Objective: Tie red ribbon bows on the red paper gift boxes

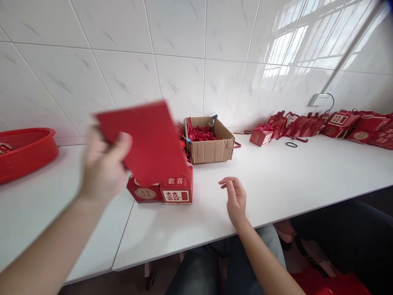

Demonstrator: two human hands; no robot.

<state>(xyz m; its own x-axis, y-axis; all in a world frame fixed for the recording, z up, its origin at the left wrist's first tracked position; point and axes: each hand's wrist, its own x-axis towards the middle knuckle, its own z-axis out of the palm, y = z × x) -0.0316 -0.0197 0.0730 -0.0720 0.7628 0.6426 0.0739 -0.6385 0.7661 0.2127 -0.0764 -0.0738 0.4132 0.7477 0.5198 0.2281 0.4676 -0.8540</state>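
My left hand (pixel 106 162), blurred by motion, grips a flat red cardboard piece (pixel 147 141) by its left edge, thumb on the near face. The piece is held up in the air, in front of and partly covering several red gift boxes with printed characters. Of those, one box (pixel 177 192) shows a white label, and another box (pixel 145 192) beside it bears a round gold emblem and a cord handle. Over the table near its front edge, my right hand (pixel 236 198) is empty, its fingers loosely bent and apart.
Behind the boxes stands an open carton (pixel 211 151) filled with red ribbons. A red plastic basket (pixel 37 153) sits at the left. Along the wall at right are a small red box (pixel 260 137), several red bags and boxes, and a black ring (pixel 291 144). Another person's leg (pixel 340 229) is below the table.
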